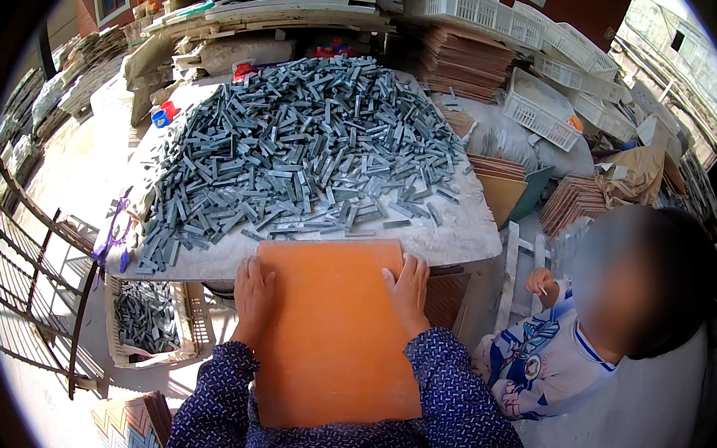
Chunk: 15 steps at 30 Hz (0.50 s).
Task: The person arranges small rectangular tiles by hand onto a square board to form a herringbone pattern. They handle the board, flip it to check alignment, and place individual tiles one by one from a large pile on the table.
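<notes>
A flat orange rectangular board (329, 331) lies in front of me, its far edge resting on the table's near edge and its near edge at my body. My left hand (253, 296) grips its left side near the far corner, fingers at the edge. On the opposite side my right hand (408, 294) grips the board near the far right corner, thumb on its top face. Beyond the board is a large heap of small grey strip pieces (314, 145), spread over a pale tabletop (468, 224). Some loose strips lie just past the board's far edge.
A person (551, 349) sits close on my right. Below the table's left side stands a crate (191, 320) of grey strips. A curved metal railing (34, 283) runs at left. Stacked brown boards (464, 60) and white plastic crates (544, 111) stand behind at right.
</notes>
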Tool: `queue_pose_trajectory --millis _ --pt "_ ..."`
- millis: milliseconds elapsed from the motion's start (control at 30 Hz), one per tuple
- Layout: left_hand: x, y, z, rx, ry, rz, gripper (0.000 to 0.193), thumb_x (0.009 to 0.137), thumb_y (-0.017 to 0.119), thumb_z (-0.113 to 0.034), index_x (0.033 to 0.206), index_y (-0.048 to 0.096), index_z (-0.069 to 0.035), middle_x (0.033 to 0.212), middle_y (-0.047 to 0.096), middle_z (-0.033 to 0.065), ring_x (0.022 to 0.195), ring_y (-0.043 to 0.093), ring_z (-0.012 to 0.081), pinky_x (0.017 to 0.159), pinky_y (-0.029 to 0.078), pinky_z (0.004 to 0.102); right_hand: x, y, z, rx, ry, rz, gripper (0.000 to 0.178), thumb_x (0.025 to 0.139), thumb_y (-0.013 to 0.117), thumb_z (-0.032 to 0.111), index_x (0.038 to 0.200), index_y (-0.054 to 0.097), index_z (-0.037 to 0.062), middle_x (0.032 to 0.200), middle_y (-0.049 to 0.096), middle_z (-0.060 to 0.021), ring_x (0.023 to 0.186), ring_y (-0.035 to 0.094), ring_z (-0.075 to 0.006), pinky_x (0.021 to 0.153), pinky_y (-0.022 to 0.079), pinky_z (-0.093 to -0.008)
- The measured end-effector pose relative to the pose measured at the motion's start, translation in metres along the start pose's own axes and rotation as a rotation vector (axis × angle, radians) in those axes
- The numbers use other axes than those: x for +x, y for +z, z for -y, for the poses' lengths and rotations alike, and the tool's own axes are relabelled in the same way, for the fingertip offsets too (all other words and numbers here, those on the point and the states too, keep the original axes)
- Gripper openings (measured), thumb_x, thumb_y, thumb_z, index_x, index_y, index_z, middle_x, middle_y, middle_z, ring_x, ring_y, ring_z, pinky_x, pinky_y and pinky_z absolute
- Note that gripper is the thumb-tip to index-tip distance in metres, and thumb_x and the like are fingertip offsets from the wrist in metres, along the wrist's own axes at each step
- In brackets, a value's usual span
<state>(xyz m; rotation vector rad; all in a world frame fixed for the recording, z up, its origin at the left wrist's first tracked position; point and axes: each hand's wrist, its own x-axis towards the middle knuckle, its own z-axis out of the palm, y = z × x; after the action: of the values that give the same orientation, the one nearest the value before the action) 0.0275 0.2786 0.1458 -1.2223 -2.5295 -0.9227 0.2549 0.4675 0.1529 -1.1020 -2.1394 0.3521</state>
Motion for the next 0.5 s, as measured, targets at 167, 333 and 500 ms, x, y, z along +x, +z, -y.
queue_pose_trajectory --millis 167,333,500 --pt "-0.014 0.007 0.046 -1.006 -0.787 0.404 0.039 0.09 0.061 -0.028 0.115 0.054 0.0 0.108 0.061 0.0116 0.088 0.059 0.0211 0.073 0.048 0.0341 -0.002 -0.007 -0.025 0.582 0.682 0.607 0.052 0.09 0.056 0.042 0.116 0.054 -0.0028 0.114 0.059 -0.0204 0.102 0.058 -0.0304 0.081 0.047 -0.0409" --pt "0.006 0.003 0.034 -1.693 -0.87 0.749 0.047 0.09 0.06 -0.026 0.126 0.048 0.001 0.121 0.058 0.0123 0.107 0.059 0.0242 0.087 0.052 0.0377 0.003 0.004 -0.048 1.238 0.912 0.69 0.049 0.091 0.056 0.036 0.122 0.053 -0.0015 0.121 0.058 -0.0105 0.108 0.056 -0.0211 0.09 0.045 -0.0366" --pt "0.015 -0.003 0.025 -1.622 -0.846 0.712 0.046 0.088 0.061 -0.023 0.125 0.048 0.001 0.119 0.059 0.0133 0.107 0.059 0.0256 0.09 0.05 0.0377 0.003 0.004 -0.039 1.185 0.77 0.566 0.046 0.091 0.058 0.032 0.12 0.054 -0.0026 0.116 0.061 -0.0091 0.102 0.058 -0.0174 0.089 0.045 -0.0332"
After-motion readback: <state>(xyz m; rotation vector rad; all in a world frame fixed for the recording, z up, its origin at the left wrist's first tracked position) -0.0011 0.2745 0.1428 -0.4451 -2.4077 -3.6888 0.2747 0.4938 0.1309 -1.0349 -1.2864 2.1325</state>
